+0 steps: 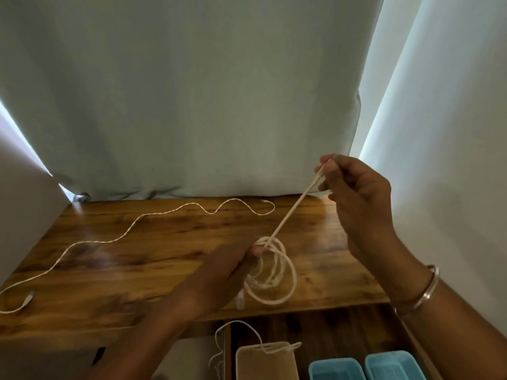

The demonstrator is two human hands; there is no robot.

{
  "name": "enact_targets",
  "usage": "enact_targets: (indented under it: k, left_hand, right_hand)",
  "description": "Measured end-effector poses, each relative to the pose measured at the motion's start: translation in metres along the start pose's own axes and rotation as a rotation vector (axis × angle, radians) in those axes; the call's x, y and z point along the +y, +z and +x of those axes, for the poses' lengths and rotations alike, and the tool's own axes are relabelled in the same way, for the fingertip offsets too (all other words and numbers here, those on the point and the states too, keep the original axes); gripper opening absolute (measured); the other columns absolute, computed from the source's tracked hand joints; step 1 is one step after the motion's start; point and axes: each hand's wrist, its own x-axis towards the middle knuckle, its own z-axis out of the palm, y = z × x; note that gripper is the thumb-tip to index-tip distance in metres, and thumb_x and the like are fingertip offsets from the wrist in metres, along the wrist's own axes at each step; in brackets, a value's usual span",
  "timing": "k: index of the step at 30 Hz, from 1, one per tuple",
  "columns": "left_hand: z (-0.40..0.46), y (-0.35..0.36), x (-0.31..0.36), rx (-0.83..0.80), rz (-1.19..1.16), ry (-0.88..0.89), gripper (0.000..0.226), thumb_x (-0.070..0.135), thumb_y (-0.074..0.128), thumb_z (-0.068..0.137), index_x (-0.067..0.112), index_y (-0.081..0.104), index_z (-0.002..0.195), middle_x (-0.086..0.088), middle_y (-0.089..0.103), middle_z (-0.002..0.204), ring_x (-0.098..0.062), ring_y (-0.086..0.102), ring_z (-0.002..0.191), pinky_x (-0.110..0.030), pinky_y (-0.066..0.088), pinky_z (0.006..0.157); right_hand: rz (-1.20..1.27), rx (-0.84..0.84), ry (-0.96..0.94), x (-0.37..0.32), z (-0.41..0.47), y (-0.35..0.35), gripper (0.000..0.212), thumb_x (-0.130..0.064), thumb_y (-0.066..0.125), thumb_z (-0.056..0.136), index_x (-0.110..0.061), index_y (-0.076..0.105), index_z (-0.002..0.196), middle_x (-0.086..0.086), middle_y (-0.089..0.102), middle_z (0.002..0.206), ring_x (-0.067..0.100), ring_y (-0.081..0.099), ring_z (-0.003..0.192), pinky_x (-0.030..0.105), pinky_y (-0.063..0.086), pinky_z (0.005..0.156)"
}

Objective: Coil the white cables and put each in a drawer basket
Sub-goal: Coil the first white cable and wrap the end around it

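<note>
We see the left hand over the wooden worktop, its fingers pinching the top of a coil of white cable that hangs in several loops just above the worktop's near edge. From the coil a taut strand runs up and to the right to the right hand, which is raised above the worktop's far right corner and pinches the strand's end between thumb and fingertips. A silver bangle sits on the right wrist.

A second cable lies loose on the worktop, snaking from the far edge near the curtain down to the near left corner, where its plug rests.

Below the worktop an open drawer holds a beige basket and, to its right, two blue baskets side by side. A third cable drapes over the beige basket's far rim and hangs over the drawer's left side
</note>
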Motion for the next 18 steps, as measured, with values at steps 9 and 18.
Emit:
enact_targets:
  k: [9,18]
  left_hand:
    - [-0.007,0.000,0.040,-0.045,-0.264,0.174,0.019,0.022,0.052,0.105,0.022,0.061,0.122,0.010,0.069,0.105,-0.013,0.068,0.097,-0.028,0.055,0.080]
    - [0.021,-0.002,0.044,0.285,-0.414,0.158,0.020,0.003,0.048,0.105,0.003,0.044,0.124,0.002,0.064,0.105,-0.004,0.067,0.096,-0.016,0.054,0.080]
  right_hand:
    - [0.637,-0.067,0.669,0.047,-0.004,-0.006,0.014,-0.013,0.064,0.100,-0.004,0.071,0.108,0.010,0.073,0.095,0.019,0.074,0.089,0.034,0.060,0.094]
    - [0.662,-0.443,0.853,0.050,-0.075,0.014,0.022,-0.016,0.066,0.085,-0.014,0.083,0.097,0.013,0.078,0.106,0.022,0.074,0.095,0.039,0.058,0.094]
